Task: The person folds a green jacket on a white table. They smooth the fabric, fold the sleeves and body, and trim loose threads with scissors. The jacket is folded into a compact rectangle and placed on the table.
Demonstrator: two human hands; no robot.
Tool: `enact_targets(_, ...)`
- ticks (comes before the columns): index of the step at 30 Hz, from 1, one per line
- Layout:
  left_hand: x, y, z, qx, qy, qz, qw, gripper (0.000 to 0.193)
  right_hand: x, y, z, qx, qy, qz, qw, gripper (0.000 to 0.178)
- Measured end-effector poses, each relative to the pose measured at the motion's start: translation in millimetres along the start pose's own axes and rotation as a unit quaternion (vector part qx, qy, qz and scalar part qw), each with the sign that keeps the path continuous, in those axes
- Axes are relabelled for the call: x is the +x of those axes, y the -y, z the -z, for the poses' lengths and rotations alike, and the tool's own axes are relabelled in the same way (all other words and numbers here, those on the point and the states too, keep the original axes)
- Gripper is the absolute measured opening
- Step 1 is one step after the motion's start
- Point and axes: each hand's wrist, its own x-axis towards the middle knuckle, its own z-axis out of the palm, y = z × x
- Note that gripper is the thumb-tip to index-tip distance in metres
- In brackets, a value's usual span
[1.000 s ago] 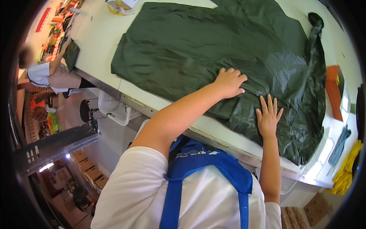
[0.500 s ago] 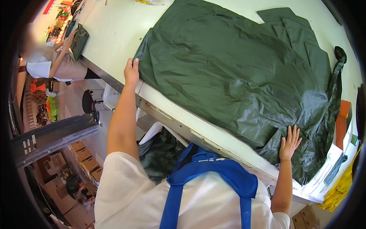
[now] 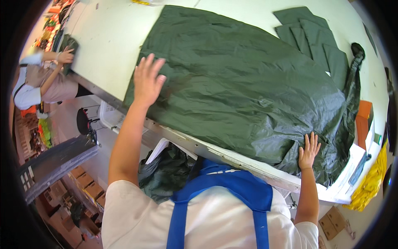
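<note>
A large dark green, slightly shiny sheet of thin cloth [image 3: 232, 79] lies spread over the white table [image 3: 112, 37], creased all over and bunched at its right end. Whether it is a garment I cannot tell. My left hand [image 3: 148, 81] is over its left end, fingers stretched apart and holding nothing; whether the palm touches the cloth is unclear. Flat on the crumpled right part, near the table's front edge, rests my right hand [image 3: 308, 153] with its fingers spread. Behind the cloth at the far right is a folded dark green piece [image 3: 311, 33].
An orange box-like thing [image 3: 363, 120] and a yellow bundle [image 3: 371, 182] are at the right end. Below the table edge, a white-rimmed container holds dark cloth [image 3: 166, 170]. At the far left, a co-worker [image 3: 49, 79] handles a dark green bundle [image 3: 69, 49].
My left hand has let go of the cloth's left corner and moved inward over it, opening its fingers. The left end now lies spread wider. My right hand stays on the cloth.
</note>
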Motion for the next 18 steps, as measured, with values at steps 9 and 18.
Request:
enact_targets(9, 11.3, -27.9, -28.0, 0.093, 0.176, 0.136, 0.971, 0.063, 9.9, 30.5, 37.2, 0.111, -0.014, -0.023, 0.993, 0.057)
enact_targets(18, 157.8, -454.5, -67.6, -0.294, 0.089, -0.324, 0.895, 0.061, 203.1, -200.0, 88.9, 0.277, -0.204, -0.192, 0.919, 0.058)
